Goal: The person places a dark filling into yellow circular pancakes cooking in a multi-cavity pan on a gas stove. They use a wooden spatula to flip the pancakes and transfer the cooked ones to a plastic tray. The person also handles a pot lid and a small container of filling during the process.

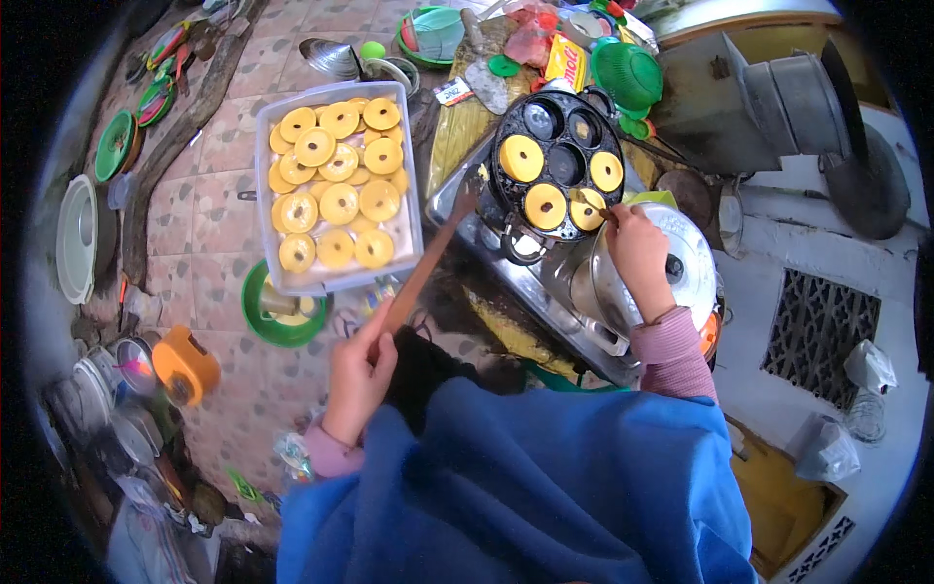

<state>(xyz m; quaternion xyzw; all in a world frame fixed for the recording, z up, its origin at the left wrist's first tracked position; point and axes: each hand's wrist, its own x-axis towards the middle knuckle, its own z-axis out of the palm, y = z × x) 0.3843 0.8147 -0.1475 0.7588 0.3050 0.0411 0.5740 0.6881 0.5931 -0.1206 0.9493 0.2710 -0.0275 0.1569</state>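
My left hand (361, 372) grips a long wooden spatula (427, 270), whose dark tip reaches the left side of the cast pan. My right hand (636, 244) pinches a small thin utensil (589, 203), and its end rests on a round yellow cake (586, 212) in the pan's lower right hollow. The black multi-hollow pan (552, 196) sits on a metal gas stove (540, 277). More yellow cakes, such as the one at upper left (522, 158), fill some hollows; others hold no cake. A clear plastic box (261, 182) left of the pan holds many yellow cakes with dark centres.
Right of the pan stands a lidded aluminium pot (686, 241), close under my right wrist. A green basin (255, 321) is below the box. Behind the pan are a green basket (627, 73), a metal scraper (487, 86) and a yellow packet (567, 62). An orange container (186, 365) stands left.
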